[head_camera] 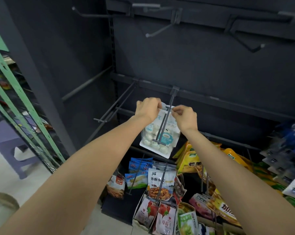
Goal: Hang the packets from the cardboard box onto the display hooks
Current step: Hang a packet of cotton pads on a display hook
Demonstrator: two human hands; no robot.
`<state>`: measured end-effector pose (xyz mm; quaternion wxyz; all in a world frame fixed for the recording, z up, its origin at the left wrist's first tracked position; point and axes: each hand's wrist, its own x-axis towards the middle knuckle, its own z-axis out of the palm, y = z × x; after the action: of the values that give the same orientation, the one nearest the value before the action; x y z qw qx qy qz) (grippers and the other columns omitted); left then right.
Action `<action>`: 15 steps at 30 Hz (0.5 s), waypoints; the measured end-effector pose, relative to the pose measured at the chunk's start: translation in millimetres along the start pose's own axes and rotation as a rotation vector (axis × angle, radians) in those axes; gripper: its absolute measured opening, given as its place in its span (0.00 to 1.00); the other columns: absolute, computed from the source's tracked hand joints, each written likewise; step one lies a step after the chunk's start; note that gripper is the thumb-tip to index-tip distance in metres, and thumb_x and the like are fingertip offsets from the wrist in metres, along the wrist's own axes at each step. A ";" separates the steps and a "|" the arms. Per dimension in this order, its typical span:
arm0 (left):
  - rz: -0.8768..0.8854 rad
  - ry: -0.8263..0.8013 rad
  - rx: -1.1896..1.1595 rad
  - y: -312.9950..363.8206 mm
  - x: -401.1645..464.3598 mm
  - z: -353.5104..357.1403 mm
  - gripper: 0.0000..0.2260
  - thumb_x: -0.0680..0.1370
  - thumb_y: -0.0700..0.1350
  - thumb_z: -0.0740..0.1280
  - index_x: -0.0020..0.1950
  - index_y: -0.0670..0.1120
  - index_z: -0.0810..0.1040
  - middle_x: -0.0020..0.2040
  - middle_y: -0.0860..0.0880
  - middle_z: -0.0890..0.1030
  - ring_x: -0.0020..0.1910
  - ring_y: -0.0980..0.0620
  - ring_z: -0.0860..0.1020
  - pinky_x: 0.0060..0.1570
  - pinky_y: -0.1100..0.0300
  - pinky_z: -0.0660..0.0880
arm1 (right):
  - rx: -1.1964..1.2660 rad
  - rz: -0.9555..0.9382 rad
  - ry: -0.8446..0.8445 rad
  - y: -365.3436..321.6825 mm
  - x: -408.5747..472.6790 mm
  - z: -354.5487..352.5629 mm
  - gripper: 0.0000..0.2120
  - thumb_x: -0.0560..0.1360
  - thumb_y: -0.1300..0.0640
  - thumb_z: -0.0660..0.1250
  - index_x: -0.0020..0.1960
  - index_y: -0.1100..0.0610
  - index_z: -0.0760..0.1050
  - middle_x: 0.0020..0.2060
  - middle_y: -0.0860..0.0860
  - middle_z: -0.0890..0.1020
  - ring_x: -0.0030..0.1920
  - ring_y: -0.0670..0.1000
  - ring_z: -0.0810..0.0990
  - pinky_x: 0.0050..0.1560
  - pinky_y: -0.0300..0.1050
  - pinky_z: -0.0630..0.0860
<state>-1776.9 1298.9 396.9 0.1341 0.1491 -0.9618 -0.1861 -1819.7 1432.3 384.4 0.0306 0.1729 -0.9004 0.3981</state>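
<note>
Packet of pale round sweets, white plastic (160, 133), is pinched at its top corners by left hand (147, 108) and right hand (185, 117); grey metal display hook (165, 119) runs between them.

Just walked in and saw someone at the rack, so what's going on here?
A person is stocking a dark display rack. Both hands hold one white packet by its top edge, the left hand at one corner and the right hand at the other. They are holding it up at a double-prong hook, whose prongs cross in front of the packet. Lower hooks already carry other snack packets.
</note>
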 end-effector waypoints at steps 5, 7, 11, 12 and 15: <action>0.024 0.122 0.065 -6.9 -19.9 -20.3 0.12 0.78 0.39 0.62 0.60 0.49 0.76 0.58 0.48 0.76 0.58 0.48 0.74 0.55 0.53 0.67 | -0.024 -0.181 0.086 -23.2 -12.3 -14.7 0.13 0.76 0.65 0.63 0.59 0.59 0.78 0.56 0.56 0.78 0.57 0.53 0.77 0.58 0.41 0.71; 0.027 0.109 0.060 -11.7 -34.8 -36.3 0.11 0.78 0.40 0.62 0.58 0.48 0.77 0.56 0.48 0.78 0.56 0.47 0.76 0.53 0.52 0.69 | -0.024 -0.240 0.008 -41.6 -20.2 -17.1 0.12 0.76 0.65 0.62 0.58 0.59 0.78 0.55 0.55 0.79 0.53 0.50 0.78 0.54 0.36 0.71; -0.053 0.078 0.019 -36.6 -77.2 -76.4 0.10 0.78 0.41 0.60 0.57 0.46 0.76 0.53 0.47 0.80 0.51 0.45 0.77 0.43 0.55 0.71 | -0.022 -0.349 -0.144 -89.7 -47.2 -6.7 0.11 0.77 0.63 0.62 0.57 0.57 0.78 0.53 0.54 0.79 0.48 0.48 0.78 0.48 0.31 0.67; -0.081 0.079 0.013 -46.2 -90.3 -86.3 0.10 0.78 0.41 0.59 0.57 0.46 0.76 0.52 0.47 0.80 0.50 0.45 0.78 0.41 0.56 0.70 | -0.027 -0.379 -0.183 -102.9 -55.9 -1.2 0.11 0.76 0.62 0.62 0.57 0.57 0.78 0.52 0.54 0.80 0.49 0.49 0.79 0.48 0.31 0.67; -0.168 0.109 -0.023 -80.6 -133.7 -114.0 0.08 0.78 0.42 0.60 0.52 0.48 0.76 0.46 0.49 0.80 0.47 0.45 0.78 0.42 0.55 0.72 | -0.029 -0.448 -0.324 -142.0 -86.5 19.4 0.11 0.76 0.62 0.63 0.56 0.57 0.79 0.50 0.52 0.82 0.51 0.50 0.79 0.49 0.34 0.68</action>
<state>-1599.2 1236.3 439.8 0.1716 0.2375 -0.9351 -0.1994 -1689.3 1354.4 454.8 -0.0241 0.4287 -0.8385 0.3356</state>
